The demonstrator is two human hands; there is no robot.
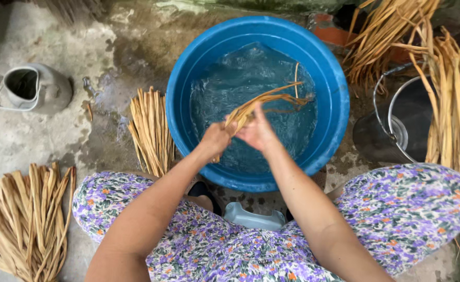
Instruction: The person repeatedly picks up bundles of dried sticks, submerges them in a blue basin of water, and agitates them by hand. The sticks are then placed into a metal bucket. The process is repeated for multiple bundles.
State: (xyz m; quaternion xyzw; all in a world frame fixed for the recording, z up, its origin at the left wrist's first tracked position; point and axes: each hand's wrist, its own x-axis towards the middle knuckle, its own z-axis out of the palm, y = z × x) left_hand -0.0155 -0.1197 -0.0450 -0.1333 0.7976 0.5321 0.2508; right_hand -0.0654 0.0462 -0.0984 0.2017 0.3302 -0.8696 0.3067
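Observation:
Over a round blue basin [334, 94] of water, both my hands grip one bunch of wet straw-coloured fibre strips [271, 100]. My left hand [215, 139] closes around the near end of the bunch. My right hand [257, 131] holds it just beyond, fingers wrapped on the strips. The far ends of the strips trail into the water toward the basin's right side. My knees in flowered cloth frame the basin's near rim.
A dry bundle of strips [150, 130] lies left of the basin, another bundle [24, 222] at the lower left. More strips [451, 104] hang over a dark metal bucket [397, 122] on the right. A metal jug [31, 89] stands far left on wet concrete.

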